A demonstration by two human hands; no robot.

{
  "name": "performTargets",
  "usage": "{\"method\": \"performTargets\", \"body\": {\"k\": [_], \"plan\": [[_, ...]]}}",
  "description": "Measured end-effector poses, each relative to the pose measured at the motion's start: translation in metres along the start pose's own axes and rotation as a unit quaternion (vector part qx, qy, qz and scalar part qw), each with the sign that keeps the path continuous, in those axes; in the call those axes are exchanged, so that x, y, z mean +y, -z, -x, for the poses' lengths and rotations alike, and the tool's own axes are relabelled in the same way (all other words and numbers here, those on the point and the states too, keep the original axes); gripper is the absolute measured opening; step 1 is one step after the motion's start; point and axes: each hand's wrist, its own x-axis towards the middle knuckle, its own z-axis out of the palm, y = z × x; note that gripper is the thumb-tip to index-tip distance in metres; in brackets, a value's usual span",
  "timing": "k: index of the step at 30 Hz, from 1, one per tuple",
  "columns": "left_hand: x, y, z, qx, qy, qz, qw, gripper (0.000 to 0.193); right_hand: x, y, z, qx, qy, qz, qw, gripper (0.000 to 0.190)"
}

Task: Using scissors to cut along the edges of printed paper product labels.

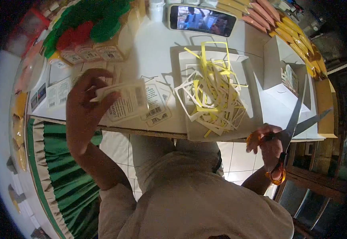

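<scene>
My left hand pinches a pale printed label by its left end, thumb on top. Under and beside it lie more printed labels with barcodes on the white tabletop. At the right, past the table's front edge, my right hand has its fingers in the orange handles of a pair of scissors. The blades stand apart with nothing between them. Between my hands sits a shallow cardboard tray heaped with white and yellow paper offcuts, several shaped like empty frames.
A propped phone shows a video at the back. An open white box stands right, near yellow and pink packets. Labelled packs and green and red items fill the back left. Green pleated cloth hangs below.
</scene>
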Motion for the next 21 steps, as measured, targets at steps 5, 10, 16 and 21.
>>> {"method": "performTargets", "body": {"k": [5,10,16,21], "plan": [[0.001,-0.013,0.014,0.109,-0.101,0.247,0.958,0.039,0.015,-0.032,0.008,0.008,-0.078,-0.134,0.988,0.091],[0.000,-0.063,0.017,0.083,-0.111,0.497,0.857,0.035,0.021,-0.049,0.003,-0.043,-0.174,-0.079,0.981,0.068],[0.019,-0.112,0.012,0.043,-0.106,0.568,0.815,0.034,0.028,-0.060,0.004,0.046,-0.174,-0.036,0.983,0.058],[0.033,-0.129,0.010,0.143,-0.152,0.461,0.862,0.033,0.033,-0.051,0.009,-0.027,-0.195,0.057,0.979,0.075]]}}
